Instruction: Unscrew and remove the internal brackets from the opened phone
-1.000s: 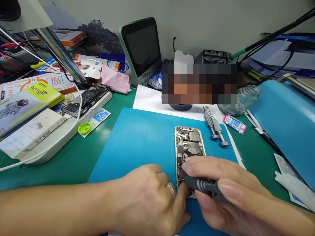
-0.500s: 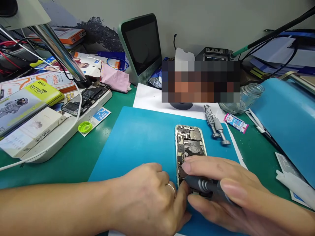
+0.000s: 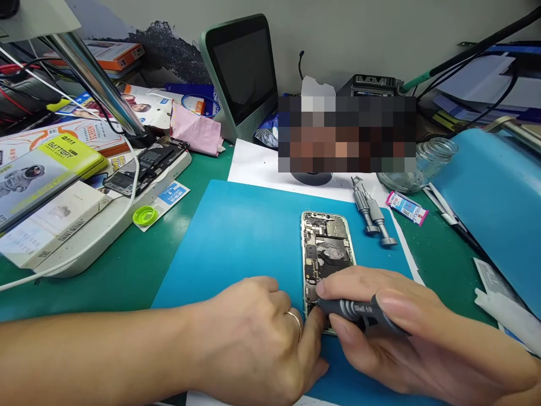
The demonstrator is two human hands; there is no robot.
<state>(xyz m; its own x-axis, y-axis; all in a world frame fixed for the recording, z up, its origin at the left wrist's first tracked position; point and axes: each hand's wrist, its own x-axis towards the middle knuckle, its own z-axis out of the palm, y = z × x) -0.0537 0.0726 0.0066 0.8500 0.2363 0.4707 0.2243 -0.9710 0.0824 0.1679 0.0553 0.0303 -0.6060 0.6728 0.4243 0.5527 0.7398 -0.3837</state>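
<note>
An opened phone (image 3: pixel 332 251) lies upright on the blue mat (image 3: pixel 236 237), its inner boards and metal shields exposed. My left hand (image 3: pixel 262 338), wearing a ring, is closed at the phone's lower left, with the index fingertip on its lower part; the other fingers curl under. In my right hand (image 3: pixel 389 332) is a dark grey pen-shaped tool (image 3: pixel 349 309) with a ribbed grip, pinched between thumb and fingers. Its front end points left at the phone's lower portion, close to my left fingertip. The fingers cover much of the phone's bottom right.
Two metal screwdrivers (image 3: pixel 372 214) lie at the mat's upper right, near a glass jar (image 3: pixel 437 158) and a small pink-edged packet (image 3: pixel 406 207). Another opened phone (image 3: pixel 147 163) rests on the white lamp base (image 3: pixel 93 242) at left. A screen device (image 3: pixel 243 73) stands behind.
The tool in my right hand has tilted flatter, showing more of its grip and lettering. My right thumb and fingers have shifted slightly. My left hand stays in place.
</note>
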